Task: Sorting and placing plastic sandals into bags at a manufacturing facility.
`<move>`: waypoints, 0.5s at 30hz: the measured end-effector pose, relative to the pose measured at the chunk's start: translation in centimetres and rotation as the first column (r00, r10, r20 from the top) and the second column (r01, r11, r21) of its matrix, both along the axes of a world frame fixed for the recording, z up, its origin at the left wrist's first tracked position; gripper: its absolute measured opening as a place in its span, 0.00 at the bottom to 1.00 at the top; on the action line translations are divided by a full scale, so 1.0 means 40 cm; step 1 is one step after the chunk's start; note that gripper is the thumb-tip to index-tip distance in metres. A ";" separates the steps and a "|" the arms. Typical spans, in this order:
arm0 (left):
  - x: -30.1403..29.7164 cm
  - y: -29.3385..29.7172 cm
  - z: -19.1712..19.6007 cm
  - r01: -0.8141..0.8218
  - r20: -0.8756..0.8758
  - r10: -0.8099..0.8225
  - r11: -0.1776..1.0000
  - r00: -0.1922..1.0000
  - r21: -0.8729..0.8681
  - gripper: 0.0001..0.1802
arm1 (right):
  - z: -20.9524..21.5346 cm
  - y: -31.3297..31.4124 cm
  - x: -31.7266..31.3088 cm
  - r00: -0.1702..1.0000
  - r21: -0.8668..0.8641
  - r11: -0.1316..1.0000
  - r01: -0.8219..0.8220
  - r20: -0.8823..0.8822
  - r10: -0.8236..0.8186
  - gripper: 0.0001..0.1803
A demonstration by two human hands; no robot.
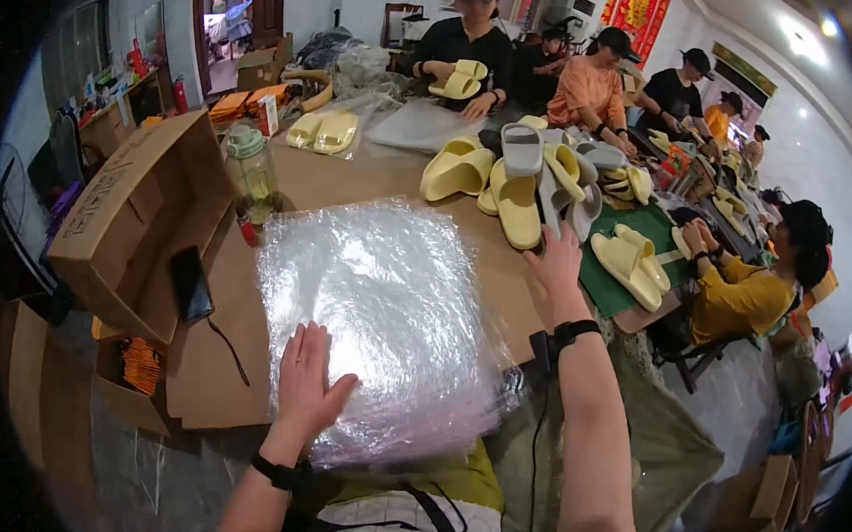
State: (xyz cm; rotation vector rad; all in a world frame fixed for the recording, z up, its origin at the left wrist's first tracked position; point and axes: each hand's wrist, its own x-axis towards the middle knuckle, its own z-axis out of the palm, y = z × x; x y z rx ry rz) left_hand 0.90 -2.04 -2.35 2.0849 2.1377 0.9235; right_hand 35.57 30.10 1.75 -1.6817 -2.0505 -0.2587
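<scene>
Clear plastic bags (384, 312) sit stacked under your flat, spread left hand (310, 381), while your open right hand (555, 264) reaches toward 1 o'clock for the yellow slippers (517, 205).

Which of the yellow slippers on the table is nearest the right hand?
The long yellow slipper lying just beyond the right hand; the other yellow ones sit farther left, back, or over on the green mat.

table (353, 188) | brown cardboard top | on it: plastic bag stack (384, 312), slipper pile (529, 180), bottle (251, 172), phone (191, 284)
</scene>
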 end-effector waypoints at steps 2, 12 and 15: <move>0.002 0.010 0.001 0.013 -0.021 -0.013 1.000 1.000 -0.015 0.44 | -0.019 0.056 0.011 0.997 0.001 1.000 0.004 0.081 -0.004 0.34; 0.015 -0.009 0.019 -0.002 0.054 0.007 0.995 0.999 -0.096 0.45 | -0.100 0.154 -0.038 0.704 0.126 0.992 0.024 0.702 -0.107 0.33; 0.004 -0.001 0.009 0.011 0.031 -0.009 0.996 0.999 -0.083 0.45 | -0.109 0.173 -0.008 0.812 0.030 0.997 -0.067 0.582 0.037 0.34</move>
